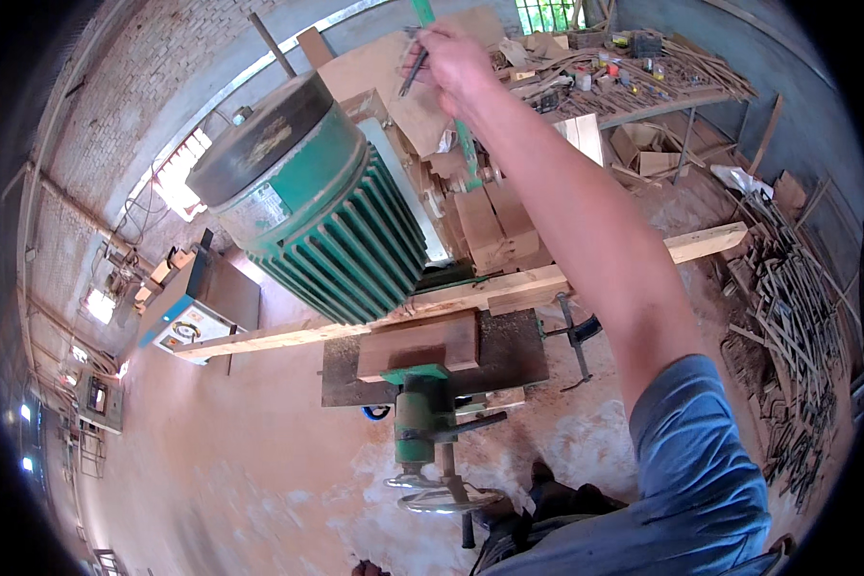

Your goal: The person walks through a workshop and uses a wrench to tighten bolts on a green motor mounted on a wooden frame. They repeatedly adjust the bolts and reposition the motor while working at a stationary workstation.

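Note:
My right hand (451, 65) reaches far up and forward, its fingers closed round a green lever (466, 144) on the machine. A thin dark rod (414, 73) sticks out beside those fingers. Left of my arm stands a big green finned motor (346, 240) with a dark cap. Below it, a reddish-brown wooden block (418, 344) rests on the dark machine table (518, 350), against a green clamp (418, 413). A long pale beam (298, 334) runs across behind the block. At the bottom edge a small brownish shape (370, 569) may be my left hand; its fingers cannot be made out.
A handwheel (451, 499) and a dark clamp handle (480, 425) jut out near my legs. A metal screw clamp (576, 334) hangs at the table's right. Piled wood strips (792, 336) lie to the right. At the back is a cluttered bench (643, 101); a cabinet (206, 307) stands left.

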The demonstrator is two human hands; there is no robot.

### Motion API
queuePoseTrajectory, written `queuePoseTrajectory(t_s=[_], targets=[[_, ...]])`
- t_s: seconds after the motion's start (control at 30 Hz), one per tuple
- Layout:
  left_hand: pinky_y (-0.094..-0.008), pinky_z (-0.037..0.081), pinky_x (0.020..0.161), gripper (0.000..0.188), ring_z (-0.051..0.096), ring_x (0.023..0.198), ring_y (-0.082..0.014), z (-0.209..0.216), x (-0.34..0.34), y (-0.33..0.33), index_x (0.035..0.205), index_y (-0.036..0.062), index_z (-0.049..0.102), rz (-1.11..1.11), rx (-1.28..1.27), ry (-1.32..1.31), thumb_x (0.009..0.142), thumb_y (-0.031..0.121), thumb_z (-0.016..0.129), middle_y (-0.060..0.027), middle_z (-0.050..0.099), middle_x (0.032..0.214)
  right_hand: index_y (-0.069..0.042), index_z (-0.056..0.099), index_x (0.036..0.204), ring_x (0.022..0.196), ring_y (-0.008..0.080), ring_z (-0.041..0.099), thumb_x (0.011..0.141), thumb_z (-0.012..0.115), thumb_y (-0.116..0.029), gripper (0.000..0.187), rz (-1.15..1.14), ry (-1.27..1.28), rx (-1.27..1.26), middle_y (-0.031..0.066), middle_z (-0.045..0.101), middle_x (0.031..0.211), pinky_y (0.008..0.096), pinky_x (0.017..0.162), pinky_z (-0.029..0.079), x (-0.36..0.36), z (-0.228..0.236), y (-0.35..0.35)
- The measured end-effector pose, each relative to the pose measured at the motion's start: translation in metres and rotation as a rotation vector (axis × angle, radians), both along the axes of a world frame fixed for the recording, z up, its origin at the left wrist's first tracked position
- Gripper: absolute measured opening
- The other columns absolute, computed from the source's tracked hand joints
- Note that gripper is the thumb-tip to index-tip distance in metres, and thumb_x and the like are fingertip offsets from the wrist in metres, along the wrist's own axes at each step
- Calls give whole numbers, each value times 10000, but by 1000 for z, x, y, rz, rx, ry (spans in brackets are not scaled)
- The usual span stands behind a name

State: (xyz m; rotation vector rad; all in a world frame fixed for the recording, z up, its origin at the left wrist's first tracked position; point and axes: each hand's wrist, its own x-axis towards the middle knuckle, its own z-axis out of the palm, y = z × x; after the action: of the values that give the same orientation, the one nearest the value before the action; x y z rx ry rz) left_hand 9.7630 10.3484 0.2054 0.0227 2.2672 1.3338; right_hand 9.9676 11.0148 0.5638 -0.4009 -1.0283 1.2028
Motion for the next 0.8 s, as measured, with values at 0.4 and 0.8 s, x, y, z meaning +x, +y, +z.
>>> queuePoseTrajectory(t_s=[0.4, 0.8], targets=[[-286, 457, 483, 256, 521, 570, -149, 10, -13, 12, 1045, -25, 550, -84, 20, 9, 892, 180, 542, -66, 546, 730, -40, 494, 820, 626, 179, 531, 849, 462, -76, 56, -58, 105, -246, 69, 507, 658, 351, 488, 431, 34, -70, 48], [-263, 451, 519, 289, 514, 598, -121, 39, -67, 101, 1064, -49, 555, -227, 123, 122, 876, 168, 531, -49, 557, 764, 15, 639, 884, 715, 269, 595, 836, 560, -365, 391, -219, -1085, 153, 173, 624, 806, 375, 674, 462, 13, -50, -5]])
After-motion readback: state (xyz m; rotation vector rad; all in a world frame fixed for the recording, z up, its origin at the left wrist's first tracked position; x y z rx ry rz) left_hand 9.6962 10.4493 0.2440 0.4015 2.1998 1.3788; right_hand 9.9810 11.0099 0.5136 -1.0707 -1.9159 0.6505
